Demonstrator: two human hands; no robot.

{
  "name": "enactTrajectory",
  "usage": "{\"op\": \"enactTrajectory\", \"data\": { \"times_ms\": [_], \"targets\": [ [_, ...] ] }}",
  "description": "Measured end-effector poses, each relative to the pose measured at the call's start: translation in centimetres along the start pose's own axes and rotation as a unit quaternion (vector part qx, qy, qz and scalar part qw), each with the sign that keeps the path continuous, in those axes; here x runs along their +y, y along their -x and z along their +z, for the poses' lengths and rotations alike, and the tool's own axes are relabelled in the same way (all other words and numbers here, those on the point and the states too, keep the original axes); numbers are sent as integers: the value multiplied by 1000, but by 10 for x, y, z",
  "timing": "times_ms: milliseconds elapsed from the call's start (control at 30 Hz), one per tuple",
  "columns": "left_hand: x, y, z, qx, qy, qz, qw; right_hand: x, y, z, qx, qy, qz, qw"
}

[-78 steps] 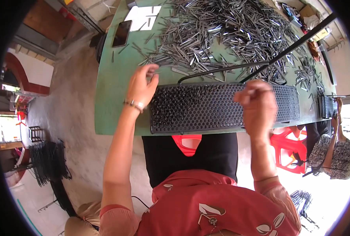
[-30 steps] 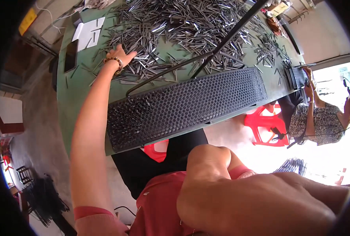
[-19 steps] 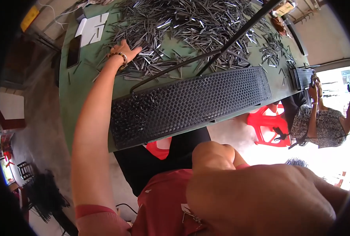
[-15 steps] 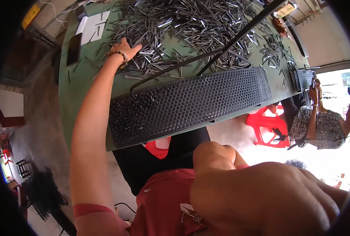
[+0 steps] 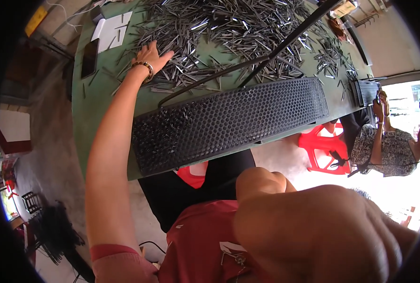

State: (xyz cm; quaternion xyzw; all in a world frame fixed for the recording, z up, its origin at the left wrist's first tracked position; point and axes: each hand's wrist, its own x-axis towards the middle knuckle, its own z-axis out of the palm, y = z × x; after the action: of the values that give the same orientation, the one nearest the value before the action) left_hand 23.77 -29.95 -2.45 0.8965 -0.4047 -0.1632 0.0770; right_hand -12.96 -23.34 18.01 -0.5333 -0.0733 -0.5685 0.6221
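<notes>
Left hand (image 5: 152, 57): fingers spread, thumb apart, at the left edge of the loose black strips (image 5: 247, 28). For a clean pick-up, close the fingers gently and align the strips — crossed ones would likely snag. Right hand (image 5: 328, 226): raised near the camera, knuckles bent; grip cannot be determined. Count: one holed tray (image 5: 262, 111) along the table's (image 5: 89, 104) near edge, left end loaded; one phone (image 5: 90, 58); strips too many to count.

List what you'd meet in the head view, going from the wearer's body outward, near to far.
Red shirt → black trousers → perforated tray → black strips. Left out: the left hand, which overlaps the strips in this view.
</notes>
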Motion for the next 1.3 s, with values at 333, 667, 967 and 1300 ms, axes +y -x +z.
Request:
{"op": "enactTrajectory", "data": {
  "times_ms": [333, 667, 967, 1300],
  "targets": [
    [-10, 16, -15, -37, -38, 62, 997, 10, -3, -17, 21, 5, -39, 999],
    [0, 0, -6, 17, -128, 172, 977, 67, 39, -6, 57, 98, 121, 986],
    [29, -50, -56, -173, -81, 4, 982, 63, 142, -51, -114, 97, 376, 915],
    [50, -33, -27, -188, -209, -79, 956, 92, 153, -52, -119, 147, 460, 868]
  ]
}}
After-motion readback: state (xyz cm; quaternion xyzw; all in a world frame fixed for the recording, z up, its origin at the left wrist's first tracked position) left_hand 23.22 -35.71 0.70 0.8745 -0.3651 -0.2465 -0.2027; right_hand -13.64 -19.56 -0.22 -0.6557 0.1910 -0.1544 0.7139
